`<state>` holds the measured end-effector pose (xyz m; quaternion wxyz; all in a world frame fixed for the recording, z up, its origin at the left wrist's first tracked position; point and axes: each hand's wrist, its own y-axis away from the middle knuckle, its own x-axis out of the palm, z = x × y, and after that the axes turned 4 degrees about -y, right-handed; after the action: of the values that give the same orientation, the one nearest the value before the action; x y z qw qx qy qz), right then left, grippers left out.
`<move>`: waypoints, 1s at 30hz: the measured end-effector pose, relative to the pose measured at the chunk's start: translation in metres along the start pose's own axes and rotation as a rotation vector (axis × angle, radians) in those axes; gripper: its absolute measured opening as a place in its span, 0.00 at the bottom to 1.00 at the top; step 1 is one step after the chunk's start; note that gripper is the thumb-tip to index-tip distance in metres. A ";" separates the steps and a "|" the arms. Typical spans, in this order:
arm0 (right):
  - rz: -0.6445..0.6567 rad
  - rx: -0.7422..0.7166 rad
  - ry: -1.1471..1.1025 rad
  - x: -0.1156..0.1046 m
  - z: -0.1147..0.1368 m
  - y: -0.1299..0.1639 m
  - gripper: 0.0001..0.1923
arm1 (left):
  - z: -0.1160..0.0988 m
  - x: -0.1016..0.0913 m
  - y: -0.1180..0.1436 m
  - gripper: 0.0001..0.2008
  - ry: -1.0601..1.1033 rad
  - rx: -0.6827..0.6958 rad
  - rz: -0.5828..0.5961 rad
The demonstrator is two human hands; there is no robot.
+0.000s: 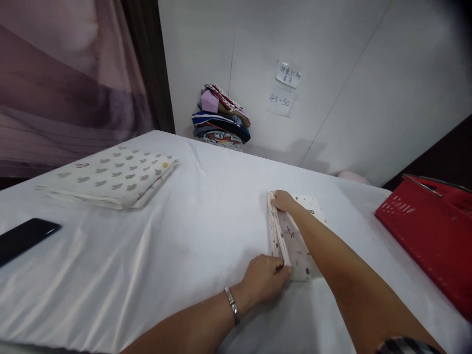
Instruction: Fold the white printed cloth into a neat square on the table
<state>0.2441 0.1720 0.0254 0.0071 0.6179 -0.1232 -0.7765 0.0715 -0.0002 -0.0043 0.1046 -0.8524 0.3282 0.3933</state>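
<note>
A white cloth with a small dark print [295, 241] lies folded in layers on the white-covered table. My left hand [266, 278], a silver bangle on its wrist, pinches the near end of the folded edge between thumb and fingers. At the far end of the same edge, my right hand [283, 201] grips the cloth, its fingers partly hidden. Some of the cloth disappears behind my right forearm. Off to the left rests another folded cloth [110, 174], cream with grey, yellow and green motifs, apart from both hands.
A black phone [27, 238] lies at the table's left edge. On the right stands a red basket [424, 231] with metal handles. Beyond the far edge is a stack of folded clothes [221, 118] against the wall, below paper notes [282, 101]. A pinkish curtain [73, 73] hangs at left.
</note>
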 end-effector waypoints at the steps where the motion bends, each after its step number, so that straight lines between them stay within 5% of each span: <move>1: -0.024 0.003 -0.010 0.002 0.001 0.001 0.08 | 0.000 0.000 0.000 0.20 0.005 -0.001 0.004; 12: -0.062 -0.044 -0.289 -0.001 -0.018 0.039 0.15 | -0.003 -0.004 0.000 0.20 0.053 -0.022 0.015; 18: -0.264 -0.161 -0.307 0.021 -0.031 0.064 0.08 | -0.001 0.001 -0.005 0.19 0.344 -0.063 0.072; 25: -0.298 -0.190 -0.225 0.028 -0.018 0.073 0.09 | -0.002 -0.004 0.000 0.20 0.088 -0.014 0.031; 30: -0.285 -0.189 -0.323 0.024 -0.026 0.088 0.08 | -0.001 -0.005 -0.001 0.22 0.161 -0.041 0.057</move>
<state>0.2513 0.0776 0.0142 -0.0644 0.4933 0.0389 -0.8666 0.0701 0.0029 -0.0002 0.0492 -0.8736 0.3515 0.3329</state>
